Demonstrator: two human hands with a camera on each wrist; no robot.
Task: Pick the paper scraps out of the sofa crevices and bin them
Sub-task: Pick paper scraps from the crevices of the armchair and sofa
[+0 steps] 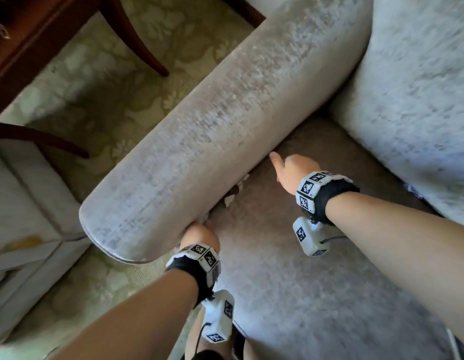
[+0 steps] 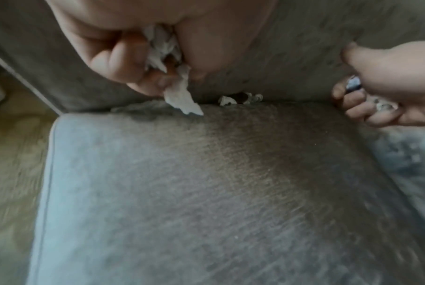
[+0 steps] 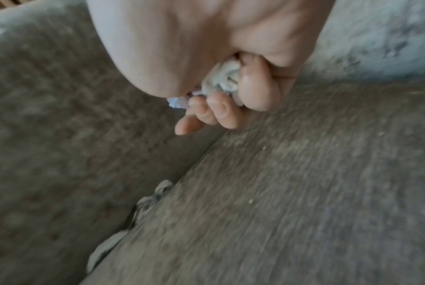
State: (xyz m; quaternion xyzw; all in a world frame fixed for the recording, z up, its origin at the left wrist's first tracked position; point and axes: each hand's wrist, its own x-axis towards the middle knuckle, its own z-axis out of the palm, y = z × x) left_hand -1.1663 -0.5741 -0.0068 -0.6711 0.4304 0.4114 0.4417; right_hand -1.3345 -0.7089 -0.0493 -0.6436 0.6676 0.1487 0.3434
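Note:
White paper scraps are wedged in the crevice between the grey sofa armrest and the seat cushion; the same scraps show in the left wrist view and further scraps in the right wrist view. My left hand sits at the crevice's near end and grips crumpled scraps, one strip hanging down to the cushion. My right hand hovers over the crevice's far end, its curled fingers holding a wad of scraps while the forefinger points forward.
A dark wooden table with curved legs stands on the patterned carpet left of the armrest. Another pale sofa sits at the left edge. A back cushion rises at the right. No bin is in view.

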